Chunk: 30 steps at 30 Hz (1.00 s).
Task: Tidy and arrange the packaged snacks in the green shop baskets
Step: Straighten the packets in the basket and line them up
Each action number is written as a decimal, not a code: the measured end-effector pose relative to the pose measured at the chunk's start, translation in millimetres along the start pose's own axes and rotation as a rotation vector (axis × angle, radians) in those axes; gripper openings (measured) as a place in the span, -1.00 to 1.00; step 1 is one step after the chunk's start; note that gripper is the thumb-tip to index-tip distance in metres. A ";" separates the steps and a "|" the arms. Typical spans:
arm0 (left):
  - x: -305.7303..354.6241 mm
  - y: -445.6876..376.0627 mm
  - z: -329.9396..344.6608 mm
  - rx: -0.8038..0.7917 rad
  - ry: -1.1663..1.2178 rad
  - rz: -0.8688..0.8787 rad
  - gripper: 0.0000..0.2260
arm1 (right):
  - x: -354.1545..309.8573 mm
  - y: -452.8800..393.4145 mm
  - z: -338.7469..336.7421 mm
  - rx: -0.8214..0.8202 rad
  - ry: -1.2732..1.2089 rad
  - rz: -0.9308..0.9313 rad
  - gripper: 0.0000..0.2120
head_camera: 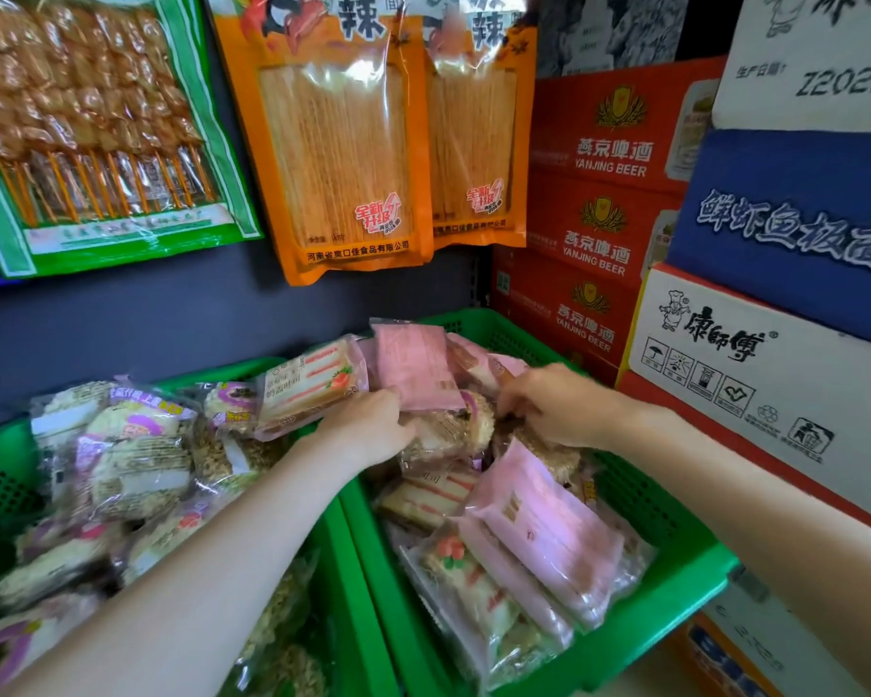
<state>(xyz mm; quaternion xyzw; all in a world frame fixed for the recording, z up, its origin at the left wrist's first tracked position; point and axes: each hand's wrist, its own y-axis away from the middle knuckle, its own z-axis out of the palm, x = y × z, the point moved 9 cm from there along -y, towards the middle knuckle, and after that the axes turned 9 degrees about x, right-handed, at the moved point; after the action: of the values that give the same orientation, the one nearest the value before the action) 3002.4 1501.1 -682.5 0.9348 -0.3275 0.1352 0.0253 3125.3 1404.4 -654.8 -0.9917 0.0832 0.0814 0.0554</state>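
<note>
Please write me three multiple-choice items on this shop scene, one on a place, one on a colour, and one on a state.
1. Where are both hands working?
A. In the right basket
B. In the left basket
C. On the beer cartons

2. What colour are the two hanging packs above the baskets?
A. Blue
B. Orange
C. White

3. How is the left hand?
A. Flat and idle on the basket rim
B. Holding a carton
C. Gripping snack packs

Answers:
1. A, as the left hand and right hand meet over the right basket, not the left basket.
2. B, the hanging packs have orange borders.
3. C, its fingers curl round the pink pack and neighbours.
</note>
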 end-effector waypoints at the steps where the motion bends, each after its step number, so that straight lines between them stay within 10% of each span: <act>1: 1.7 -3.6 2.1 0.005 -0.037 -0.004 -0.57 | 0.3 -5.3 18.9 -0.092 0.103 -0.056 -0.65; 11: 7.5 -10.3 33.6 -0.122 -0.255 0.076 -0.29 | 34.8 -4.9 79.3 -0.443 0.653 -0.134 -0.12; 19: 2.0 8.4 7.2 -0.041 -0.197 0.036 -0.63 | 39.3 -4.9 30.7 -0.025 0.260 -0.071 -0.38; 30: 5.9 21.1 -31.5 0.062 0.504 0.102 -0.70 | 42.7 -10.0 -42.5 0.438 -0.659 0.287 -0.59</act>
<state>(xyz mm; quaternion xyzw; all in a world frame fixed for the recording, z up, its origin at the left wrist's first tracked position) 2986.3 1485.3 -651.5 0.8543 -0.3531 0.3749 0.0705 3175.1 1402.3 -619.4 -0.8557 0.2140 0.3814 0.2765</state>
